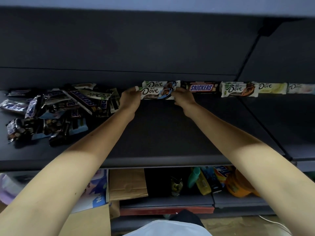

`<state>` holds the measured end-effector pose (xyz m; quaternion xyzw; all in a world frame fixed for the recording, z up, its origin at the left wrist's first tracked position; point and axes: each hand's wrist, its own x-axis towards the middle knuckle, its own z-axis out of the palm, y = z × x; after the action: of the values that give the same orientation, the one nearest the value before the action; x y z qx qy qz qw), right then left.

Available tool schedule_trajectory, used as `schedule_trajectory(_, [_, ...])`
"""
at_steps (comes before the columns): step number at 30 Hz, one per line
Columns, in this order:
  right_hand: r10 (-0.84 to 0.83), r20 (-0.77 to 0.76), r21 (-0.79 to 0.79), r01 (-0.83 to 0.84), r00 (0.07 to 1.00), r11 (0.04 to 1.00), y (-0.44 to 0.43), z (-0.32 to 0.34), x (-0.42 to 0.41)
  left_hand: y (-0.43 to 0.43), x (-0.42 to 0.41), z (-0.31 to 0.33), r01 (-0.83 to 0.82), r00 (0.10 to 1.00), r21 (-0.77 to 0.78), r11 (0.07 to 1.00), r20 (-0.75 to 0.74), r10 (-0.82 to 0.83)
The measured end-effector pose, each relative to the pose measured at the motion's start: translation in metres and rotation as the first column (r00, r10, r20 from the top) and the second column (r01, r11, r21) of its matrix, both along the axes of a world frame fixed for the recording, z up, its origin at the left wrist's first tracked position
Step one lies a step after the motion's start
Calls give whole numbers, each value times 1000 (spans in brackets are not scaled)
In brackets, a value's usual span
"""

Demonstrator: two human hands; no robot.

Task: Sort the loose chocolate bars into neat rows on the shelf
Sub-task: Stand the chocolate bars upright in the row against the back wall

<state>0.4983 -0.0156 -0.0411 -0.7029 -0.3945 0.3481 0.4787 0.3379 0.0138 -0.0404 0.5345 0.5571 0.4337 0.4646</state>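
Head view, looking down onto a dark shelf. Both forearms reach across it from the front edge toward the back edge.

The left hand grips the left end of the front Dove bar, and the right hand grips its right end. On each hand the fingers are curled onto the wrapper; the fingertips themselves are mostly hidden behind the hands. The bar lies lengthwise near the middle of the back edge. Its wrapper is white, with "Dove" in dark script, a brown chocolate picture and a blue mark at the right end.

Directly behind it, touching, lies a rear Dove bar of the same design. Rightward along the back edge the row continues:
- a brown Snickers bar with blue lettering on white;
- a white-and-brown Dove pair, one bar in front of the other;
- a pale yellow Dove bar;
- a whitish Dove bar, blurred near the right end.

At the shelf's left end lies a loose pile of overlapping bars at mixed angles, mostly dark Snickers wrappers with a few white Dove ones, some upside down.

Below the shelf are cardboard, a green bottle and an orange pack.
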Motion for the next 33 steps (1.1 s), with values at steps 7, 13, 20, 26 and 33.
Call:
schedule_trajectory(7, [46, 35, -37, -45, 998, 998, 16, -2, 4, 16, 5, -2, 30, 999, 17, 999, -31, -30])
schedule_trajectory(13, [21, 42, -8, -21, 999, 1000, 21, 0, 6, 23, 10, -5, 119, 990, -35, 992, -71, -121])
schedule_trajectory(20, [-29, 145, 0, 30, 989, 1000, 24, -1, 15, 26, 17, -5, 246, 968, -46, 968, -48, -248])
schedule_trajectory(26, [-24, 172, 22, 21, 985, 1000, 25, -3, 16, 31, 19, -8, 251, 966, -41, 967, -59, -253])
schedule_trajectory(33, [-24, 195, 19, 20, 980, 1000, 23, -3, 14, 33, 17, -10, 247, 968, -64, 967, -30, -249])
